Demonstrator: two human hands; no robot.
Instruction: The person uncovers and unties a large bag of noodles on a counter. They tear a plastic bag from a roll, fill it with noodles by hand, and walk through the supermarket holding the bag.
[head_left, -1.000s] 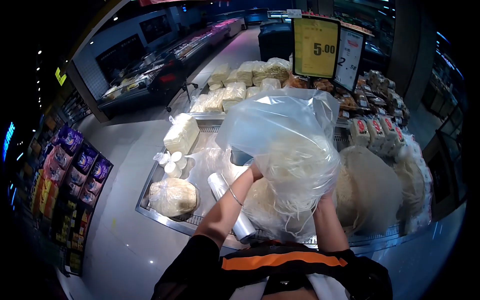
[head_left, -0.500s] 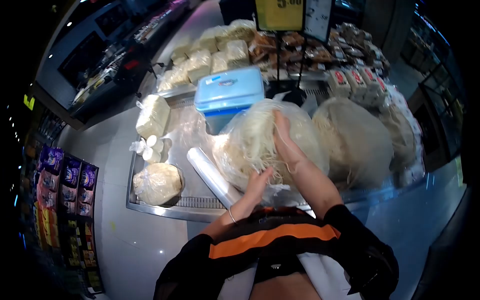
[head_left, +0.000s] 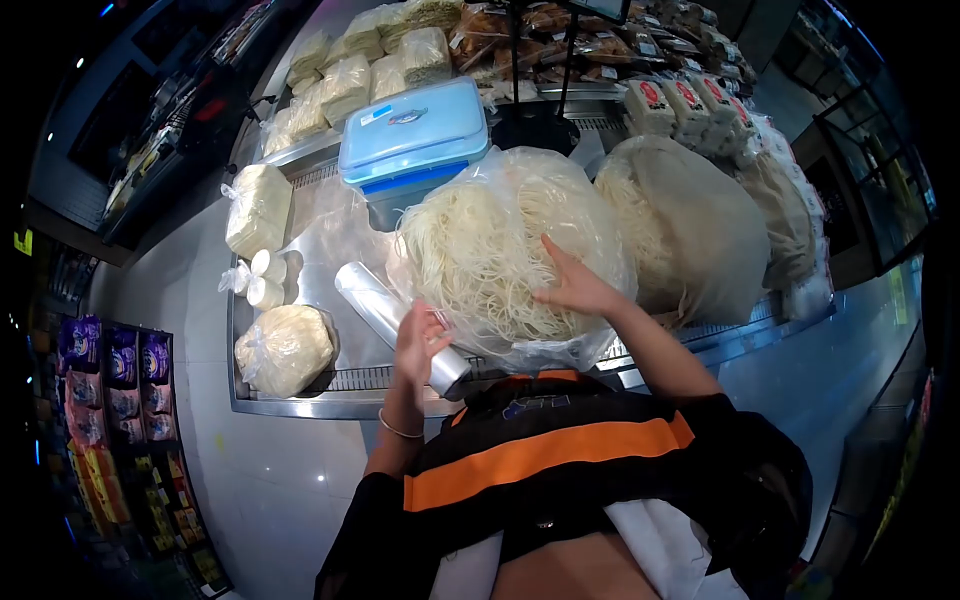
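A large clear plastic bag [head_left: 600, 220] lies open in front of me, full of loose pale noodles [head_left: 465, 250]. My right hand [head_left: 578, 284] rests at the right side of the noodles, thumb and fingers spread, holding nothing that I can see. My left hand [head_left: 416, 342] is near the lower left edge of the bag, its fingers loosely bent and apart. Beside and partly behind that hand lies a roll of clear plastic bags [head_left: 375, 305], slanting across the metal counter [head_left: 320, 215].
A blue lidded box [head_left: 415, 130] stands behind the noodles. Wrapped white blocks [head_left: 258, 212] and a tied bag [head_left: 285, 348] sit on the left. Another noodle bag [head_left: 690, 230] is to the right. Packed goods [head_left: 345, 90] and a sign stand [head_left: 535, 130] are at the back.
The bunch of noodles my right hand was lifting is down in the bag, and that hand has let go and opened. My left hand has moved left, away from the noodles. The view has shifted.
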